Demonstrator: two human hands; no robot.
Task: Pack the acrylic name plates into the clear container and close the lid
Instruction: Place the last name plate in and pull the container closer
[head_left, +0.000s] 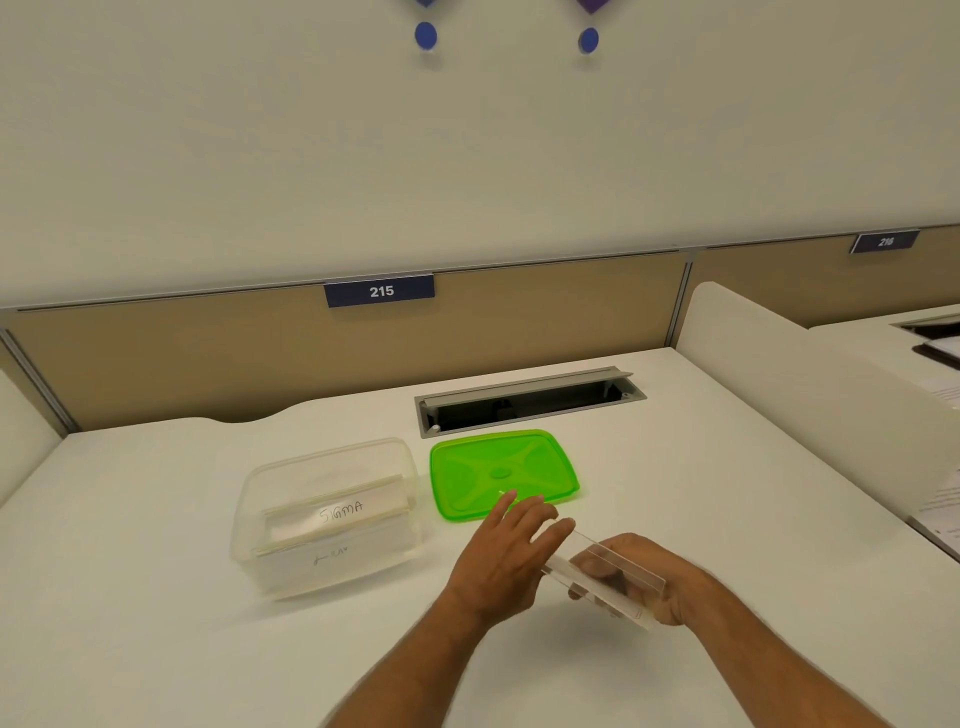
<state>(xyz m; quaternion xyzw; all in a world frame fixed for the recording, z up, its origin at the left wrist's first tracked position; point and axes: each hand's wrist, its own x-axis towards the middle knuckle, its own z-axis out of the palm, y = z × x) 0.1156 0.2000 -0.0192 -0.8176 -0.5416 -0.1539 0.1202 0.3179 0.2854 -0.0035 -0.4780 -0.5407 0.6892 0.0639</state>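
Two bare hands work above the white desk surface (156, 649). The right hand (644, 577) is curled around one clear rectangular acrylic name plate (605, 574), with its fingers visible through the transparent material; the plate is tilted and raised off the desk. The left hand (506, 561) sits just beside the right hand, palm down, fingers extended and slightly spread, with its fingertips (563, 527) touching the upper end of that plate; it grips nothing. To the left of the left hand stands the clear rectangular plastic container (327, 519), uncovered, with name plates already stacked inside it; the top one carries a white label reading "SIGMA" (341, 512), and a lower one shows handwriting too faint to read. Just beyond the left hand's fingertips lies the translucent green plastic lid (501, 470), flat on the desk and just beside the container. Farther beyond the lid, a grey recessed cable tray (530, 400) is set into the desk. A blue "215" number tag (380, 291) is fixed on the tan partition behind.
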